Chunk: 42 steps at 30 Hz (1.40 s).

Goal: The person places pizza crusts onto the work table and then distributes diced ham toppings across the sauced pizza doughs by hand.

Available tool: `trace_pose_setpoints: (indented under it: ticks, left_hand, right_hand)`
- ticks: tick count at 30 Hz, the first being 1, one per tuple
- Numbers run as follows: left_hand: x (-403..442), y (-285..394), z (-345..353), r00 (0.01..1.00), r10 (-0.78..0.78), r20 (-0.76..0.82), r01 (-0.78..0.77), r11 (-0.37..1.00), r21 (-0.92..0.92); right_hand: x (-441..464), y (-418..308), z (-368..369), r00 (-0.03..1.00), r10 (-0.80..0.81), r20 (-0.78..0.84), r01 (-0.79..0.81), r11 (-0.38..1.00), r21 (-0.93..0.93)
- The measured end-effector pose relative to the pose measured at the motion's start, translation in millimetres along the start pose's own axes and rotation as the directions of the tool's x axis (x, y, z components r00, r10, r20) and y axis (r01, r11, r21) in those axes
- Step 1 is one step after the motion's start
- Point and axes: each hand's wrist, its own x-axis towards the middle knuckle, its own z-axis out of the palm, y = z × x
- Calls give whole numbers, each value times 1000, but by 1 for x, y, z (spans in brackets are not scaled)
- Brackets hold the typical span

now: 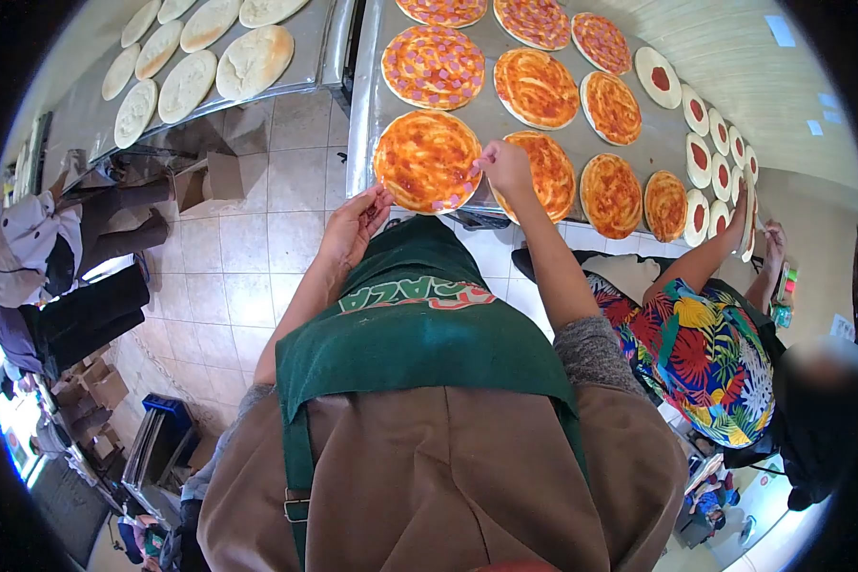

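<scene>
A sauced pizza base (427, 162) lies nearest me on the metal table, with a few pink ham cubes (446, 204) along its lower and right edges. My right hand (507, 170) is over the right edge of this pizza, fingers pinched, with pink ham bits at the fingertips. At the lower left edge, my left hand (357, 225) is held palm up with its fingers curled together; what lies inside them is hidden. Just behind is a pizza (433, 67) scattered with ham cubes. To the right is another sauced base (538, 175), partly behind my right hand.
More sauced bases (610, 196) and ham-topped pizzas (532, 21) cover the metal table (365, 124). At its right end, a co-worker in a flowered garment (705, 362) reaches over bases with sauce dabs (698, 160). Plain bases (187, 86) lie on a left table. A cardboard box (210, 181) sits below.
</scene>
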Motion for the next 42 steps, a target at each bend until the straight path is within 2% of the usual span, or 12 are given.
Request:
trace_pose_setpoints:
  ticks: [1, 2, 4, 7, 13, 17, 25, 28, 31, 34, 37, 42]
  left_hand:
    - [0, 0, -2, 1000, 6, -1, -6, 1000, -5]
    - [0, 0, -5, 1000, 12, -1, -12, 1000, -10]
    - [1, 0, -7, 1000, 21, -6, -21, 1000, -22]
    - [1, 2, -6, 999, 26, -25, -27, 999, -29]
    - [1, -1, -5, 1000, 11, -24, -11, 1000, -15]
    - [1, 1, -2, 999, 4, -38, -5, 1000, -21]
    - [1, 1, -7, 1000, 11, -23, -12, 999, -49]
    - [6, 0, -8, 999, 6, -34, -7, 999, -49]
    - [6, 1, -10, 999, 13, -51, -15, 999, -39]
    - [6, 2, -12, 998, 30, -58, -33, 998, -57]
    - [10, 3, -11, 998, 27, -62, -31, 997, -65]
    - [11, 7, -5, 999, 20, -38, -22, 998, -53]
  right_hand:
    - [0, 2, -4, 1000, 17, -14, -17, 999, 42]
    - [1, 7, -7, 990, 128, 63, -139, 968, 211]
    - [6, 19, -11, 918, 294, 266, -391, 780, 489]
    - [10, 34, -14, 881, 237, 410, -473, 461, 751]
    - [25, 30, -8, 898, 280, 338, -424, 756, 499]
    - [39, 33, -5, 951, 122, 284, -202, 941, 272]
    - [54, 14, -7, 949, -173, 263, 198, 978, -71]
    - [60, 13, 2, 972, -117, 205, 142, 983, -115]
    - [56, 8, -7, 985, -158, 74, 165, 981, -105]
    - [61, 25, -11, 992, 51, 113, -82, 952, 295]
    - [62, 33, -23, 891, 108, 440, -419, 564, 711]
    - [64, 21, -20, 926, 126, 355, -335, 707, 623]
